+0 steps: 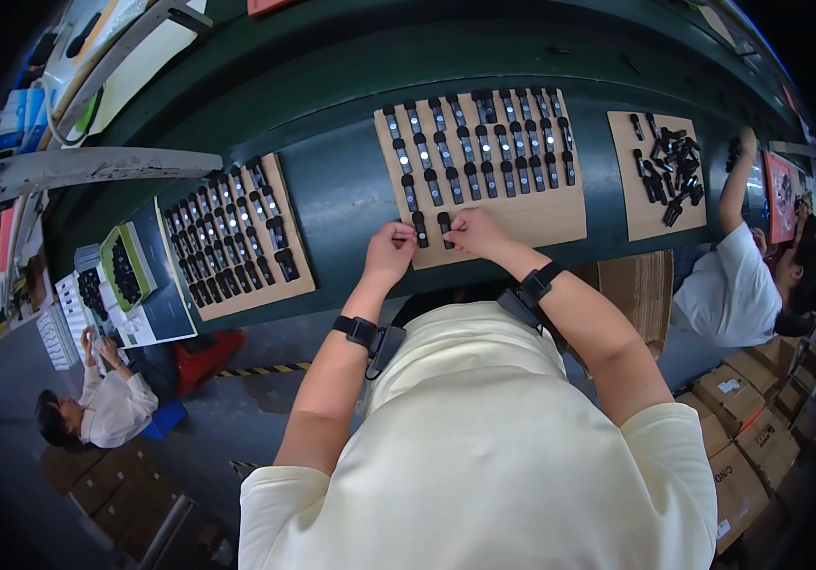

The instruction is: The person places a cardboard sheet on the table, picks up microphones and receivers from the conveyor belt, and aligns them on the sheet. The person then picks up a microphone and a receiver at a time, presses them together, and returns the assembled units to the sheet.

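A cardboard sheet (522,218) in front of me bears rows of small black microphones with rounded dark tops, most showing a pale round spot. At its near edge, my left hand (391,253) has its fingers closed at the side of one microphone (419,229). Just right of it, my right hand (476,234) pinches another microphone (445,229) between thumb and fingers. Both microphones lie below the lower full row, side by side with a small gap. Black straps with small boxes circle both my forearms.
To the left, a second cardboard sheet (300,261) carries more rows of microphones, beyond it a green tray (145,265). On the right, a third sheet (638,224) holds a loose heap of them. Co-workers sit at both sides. Cardboard boxes (733,391) are stacked at the lower right.
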Demonstrator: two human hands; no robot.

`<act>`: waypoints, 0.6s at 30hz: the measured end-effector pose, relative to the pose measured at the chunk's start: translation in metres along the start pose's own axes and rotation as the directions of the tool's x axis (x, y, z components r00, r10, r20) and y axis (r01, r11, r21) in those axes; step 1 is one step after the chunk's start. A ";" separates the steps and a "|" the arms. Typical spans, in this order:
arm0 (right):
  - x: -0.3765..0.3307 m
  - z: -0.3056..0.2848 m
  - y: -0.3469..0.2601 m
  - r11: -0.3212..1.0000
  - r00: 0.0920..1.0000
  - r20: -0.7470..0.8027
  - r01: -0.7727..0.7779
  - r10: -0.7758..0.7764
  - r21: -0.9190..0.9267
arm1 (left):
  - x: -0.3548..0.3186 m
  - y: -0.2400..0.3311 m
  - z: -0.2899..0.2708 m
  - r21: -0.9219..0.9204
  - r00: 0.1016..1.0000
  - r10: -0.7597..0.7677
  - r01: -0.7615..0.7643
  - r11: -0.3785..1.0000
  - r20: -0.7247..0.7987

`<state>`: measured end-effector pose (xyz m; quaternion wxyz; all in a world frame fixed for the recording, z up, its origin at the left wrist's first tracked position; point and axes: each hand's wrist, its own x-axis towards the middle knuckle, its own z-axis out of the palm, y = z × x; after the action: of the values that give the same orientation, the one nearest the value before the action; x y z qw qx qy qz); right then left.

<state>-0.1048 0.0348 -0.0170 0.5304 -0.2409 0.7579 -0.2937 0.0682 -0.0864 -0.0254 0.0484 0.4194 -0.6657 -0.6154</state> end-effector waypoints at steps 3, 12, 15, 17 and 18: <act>0.003 0.004 0.003 1.000 0.999 -0.038 0.015 -0.016 -0.026 | 0.002 -0.001 0.003 0.034 0.999 0.032 -0.032 0.999 -0.003; 0.003 0.005 -0.003 0.954 0.968 -0.153 0.152 -0.196 -0.259 | 0.005 0.002 0.005 0.057 0.999 0.042 -0.042 0.998 0.000; 0.000 0.002 -0.007 0.920 0.949 -0.185 0.178 -0.254 -0.348 | 0.005 0.003 0.004 0.074 0.999 0.043 -0.043 0.996 0.001; -0.003 0.000 -0.009 0.930 0.960 -0.175 0.151 -0.219 -0.335 | 0.005 0.004 0.005 0.080 0.999 0.038 -0.037 0.996 -0.004; -0.004 -0.001 -0.010 0.934 0.965 -0.170 0.137 -0.201 -0.329 | 0.005 0.004 0.005 0.083 0.999 0.036 -0.035 0.996 -0.007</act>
<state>-0.1038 0.0302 -0.0067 0.3784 -0.3559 0.8210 -0.2370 0.0601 -0.0862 -0.0249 0.0448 0.4117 -0.6976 -0.5846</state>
